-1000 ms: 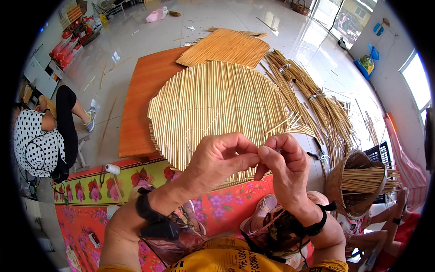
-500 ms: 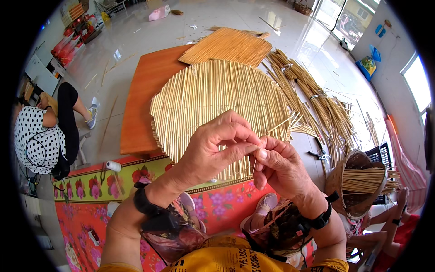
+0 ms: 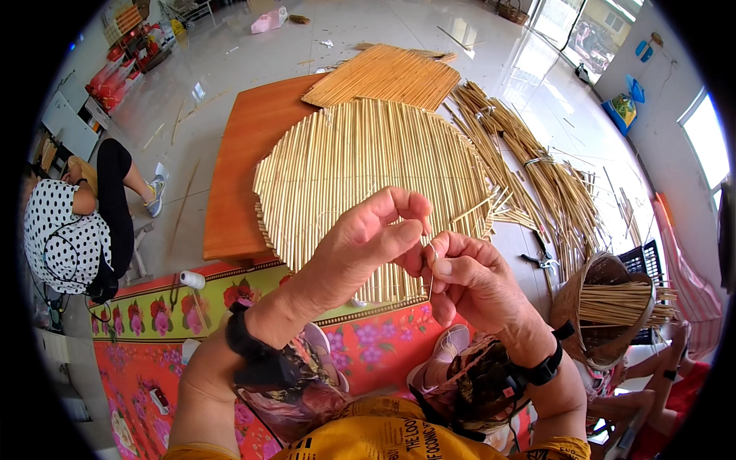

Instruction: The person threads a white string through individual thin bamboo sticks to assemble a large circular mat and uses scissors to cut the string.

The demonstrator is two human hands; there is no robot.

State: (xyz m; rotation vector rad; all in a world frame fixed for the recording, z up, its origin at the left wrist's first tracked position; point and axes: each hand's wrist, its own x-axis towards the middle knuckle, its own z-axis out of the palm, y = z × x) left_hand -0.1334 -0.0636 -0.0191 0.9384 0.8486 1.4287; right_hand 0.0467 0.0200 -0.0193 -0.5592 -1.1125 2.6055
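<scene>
Above the near edge of a round mat of straw-coloured stalks (image 3: pixel 360 161), my two hands are close together. Thumb and forefinger of my right hand (image 3: pixel 479 280) pinch a thin, pale needle (image 3: pixel 431 285), which points roughly up and down. My left hand (image 3: pixel 364 238) is just beside it, its thumb and forefinger parted with nothing visible between them. Its other fingers curl near the needle and are partly hidden. Any thread at the fingertips is too fine to make out. The mat lies on an orange-brown wooden board (image 3: pixel 241 169).
A second stalk panel (image 3: pixel 383 77) lies behind the mat. To the right are stalk bundles (image 3: pixel 529 153), pliers (image 3: pixel 543 259) and a basket of cut stalks (image 3: pixel 563 314). A thread spool (image 3: pixel 192 280) stands on the flowered cloth (image 3: pixel 368 337). Another person (image 3: pixel 69 230) sits at left.
My left thumb and forefinger have parted from their pinch at the right fingertips and opened. The right hand keeps its pinch in nearly the same place. The mat has hardly moved.
</scene>
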